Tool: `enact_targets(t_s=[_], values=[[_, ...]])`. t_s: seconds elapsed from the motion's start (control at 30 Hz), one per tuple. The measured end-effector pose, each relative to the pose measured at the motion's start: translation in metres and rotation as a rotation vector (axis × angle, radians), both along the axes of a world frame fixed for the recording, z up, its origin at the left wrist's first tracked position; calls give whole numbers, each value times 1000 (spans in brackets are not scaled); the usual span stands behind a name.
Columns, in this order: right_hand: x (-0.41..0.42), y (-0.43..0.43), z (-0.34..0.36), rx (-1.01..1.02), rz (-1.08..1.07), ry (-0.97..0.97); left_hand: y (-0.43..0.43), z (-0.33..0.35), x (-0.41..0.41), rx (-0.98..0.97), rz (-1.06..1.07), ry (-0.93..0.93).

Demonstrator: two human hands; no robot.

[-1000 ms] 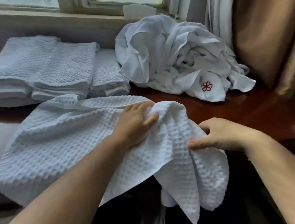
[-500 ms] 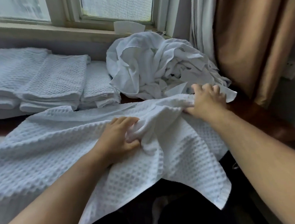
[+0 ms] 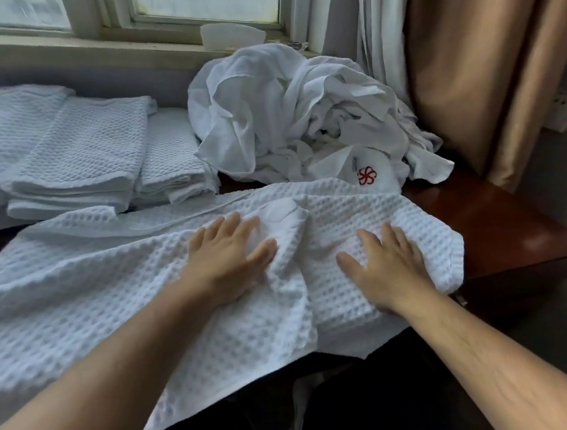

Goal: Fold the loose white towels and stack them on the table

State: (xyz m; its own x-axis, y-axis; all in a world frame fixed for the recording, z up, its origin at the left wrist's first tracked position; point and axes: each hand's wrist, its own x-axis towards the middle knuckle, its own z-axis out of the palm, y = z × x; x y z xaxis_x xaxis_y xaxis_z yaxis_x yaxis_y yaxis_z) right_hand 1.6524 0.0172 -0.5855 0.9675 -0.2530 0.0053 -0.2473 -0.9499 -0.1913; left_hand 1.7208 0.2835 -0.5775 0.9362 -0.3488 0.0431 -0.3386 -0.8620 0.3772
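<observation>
Waffle-weave towel (image 3: 119, 295): white, spread over the near part of the table, lying under both hands; its near edge hangs off the front of the table.
Ridge in the towel: a raised fold runs between the two hands, from the far edge toward the near hem.
Table (image 3: 500, 231): dark reddish wood, bare only at the right, beyond the towel's right edge.
Hidden or cut off: the towel's left end runs out of the picture; the table under it cannot be seen; the dark area below the hanging edge is too dim to make out.
Left hand (image 3: 228, 260): flat, palm down, fingers spread, pressing on the towel just left of the ridge; it grips nothing.
Right hand (image 3: 384, 268): also flat and spread, palm down on the towel's right part, near its right edge; it holds nothing.
Folded stacks (image 3: 77, 156): several piles of the same white weave, side by side behind the towel at the left, against the wall.
Loose pile (image 3: 288, 119): crumpled white linen behind the towel at the right, one piece showing a red emblem (image 3: 367, 176).
Window sill (image 3: 92, 48): runs above the stacks and the pile.
Curtain (image 3: 487, 63): tan, hanging at the far right, with a pale one beside it.
</observation>
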Motion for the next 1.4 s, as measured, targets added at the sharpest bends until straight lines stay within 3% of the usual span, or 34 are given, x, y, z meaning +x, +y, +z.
enact_targets(t_s=[0.3,0.47,0.6,0.73,0.87,1.0,1.1,1.17,1.2,1.33,1.4], values=[[16,-28,6,119,134,-102,11,2,8,-59,-32,1],[5,-85,17,310,237,-159,18,-1,12,16,-40,-27],[7,-94,31,207,173,-105,12,-1,7,120,-87,-46],[29,-44,42,120,-11,-168,15,6,-1,235,-171,-88],[43,8,35,18,106,-213,20,17,-18,289,-186,-121],[44,23,33,-150,165,-187,27,35,-24,384,-104,18],[48,22,46,9,157,-227,26,49,-15,238,-33,219],[58,8,55,36,83,-298,16,51,-2,291,-6,253],[61,1,59,18,24,-273,9,52,4,322,25,254],[68,-22,64,-40,-62,220,-21,45,25,334,9,308],[71,-26,61,-38,-21,251,-29,46,31,327,-55,346]])
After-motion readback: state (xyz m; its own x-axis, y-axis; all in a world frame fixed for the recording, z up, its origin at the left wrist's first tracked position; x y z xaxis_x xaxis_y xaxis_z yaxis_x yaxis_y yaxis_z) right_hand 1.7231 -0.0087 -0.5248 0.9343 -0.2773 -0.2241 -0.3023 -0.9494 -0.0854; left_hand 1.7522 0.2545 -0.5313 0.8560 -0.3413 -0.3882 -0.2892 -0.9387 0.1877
